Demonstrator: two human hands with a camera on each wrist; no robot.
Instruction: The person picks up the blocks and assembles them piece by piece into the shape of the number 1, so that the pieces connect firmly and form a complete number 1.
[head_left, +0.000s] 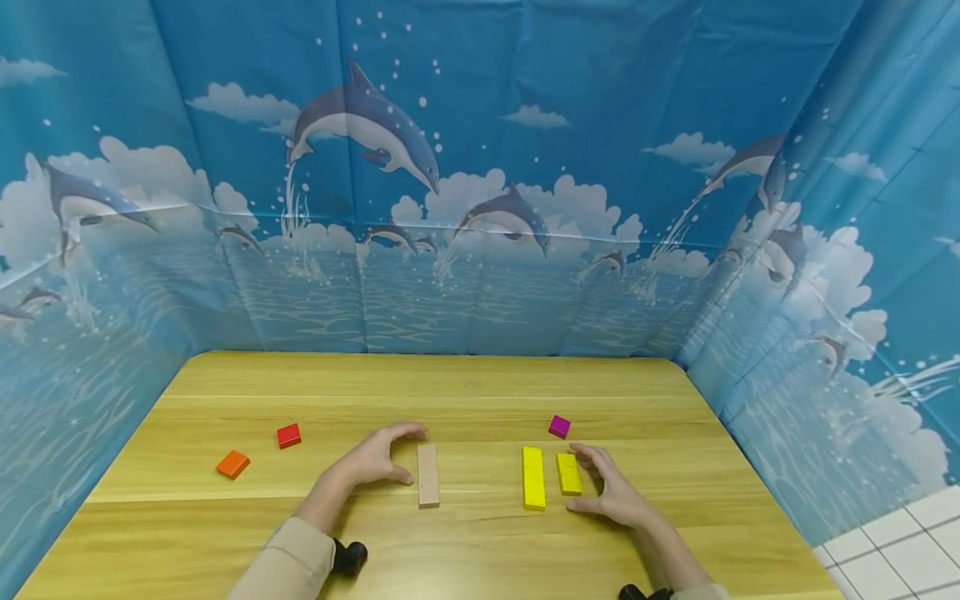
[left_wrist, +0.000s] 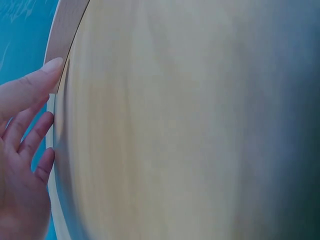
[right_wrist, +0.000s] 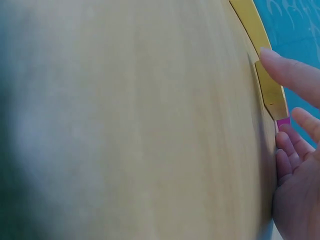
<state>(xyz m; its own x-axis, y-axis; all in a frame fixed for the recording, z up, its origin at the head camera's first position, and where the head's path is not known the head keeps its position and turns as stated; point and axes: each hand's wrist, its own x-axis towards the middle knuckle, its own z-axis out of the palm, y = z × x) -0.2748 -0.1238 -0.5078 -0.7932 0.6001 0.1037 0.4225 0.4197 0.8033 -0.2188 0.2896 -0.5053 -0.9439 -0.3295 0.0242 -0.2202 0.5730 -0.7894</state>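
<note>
My left hand [head_left: 372, 460] is just left of a long beige wooden block [head_left: 428, 477], thumb and fingers spread apart. In the left wrist view the thumb overlaps the end of that block [left_wrist: 64, 35]. On the right, my right hand [head_left: 617, 497] curves loosely around the right side of a short yellow block [head_left: 568, 474], thumb near its close end and fingers near its far end. A longer yellow block [head_left: 533, 478] lies parallel to it, a small gap to the left. The right wrist view has the thumb overlapping the short yellow block's [right_wrist: 271, 95] edge.
A small purple block [head_left: 559, 426] lies behind the yellow ones. Further left on the wooden table [head_left: 480, 558] are a red block [head_left: 288, 436] and an orange block [head_left: 233, 464]. A dolphin-print curtain [head_left: 480, 292] hangs along the table's back and sides.
</note>
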